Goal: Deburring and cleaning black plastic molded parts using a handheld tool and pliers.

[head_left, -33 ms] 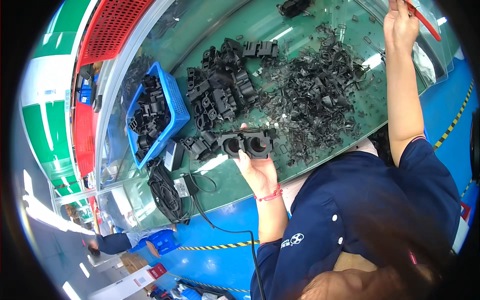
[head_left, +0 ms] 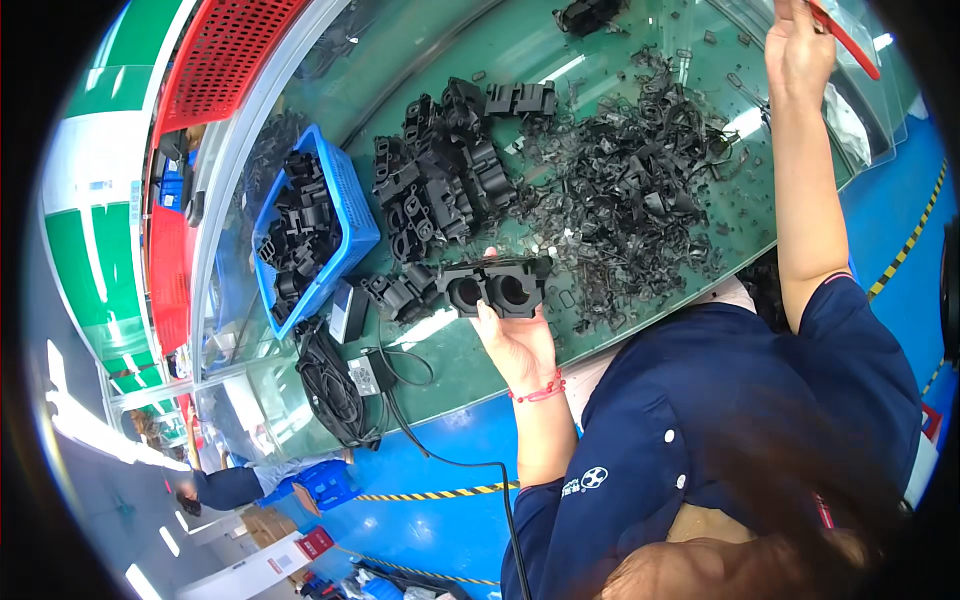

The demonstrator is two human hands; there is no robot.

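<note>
My left hand [head_left: 522,352] is closed on a black plastic part [head_left: 452,276] with two round openings side by side, held above the near edge of the green table. The thumb presses on its middle, between the openings. At the upper right, my right hand [head_left: 800,62] is closed round a red-handled tool [head_left: 850,45]. Its working end is cut off by the picture's edge, so its exact kind does not show. A heap of black plastic scraps [head_left: 650,180] lies between the hands. Left of it are several similar black parts [head_left: 440,190] in a pile.
A blue basket [head_left: 350,190] with black parts stands at the left on the green table [head_left: 455,375]. Beside it lie a coiled black cable [head_left: 330,385] and a power adapter [head_left: 370,372]. Red crates [head_left: 225,60] line the left. Another person [head_left: 230,487] is at the lower left.
The black part has tilted very slightly in my left hand. My right hand with the red-handled tool has shifted a touch to the left.
</note>
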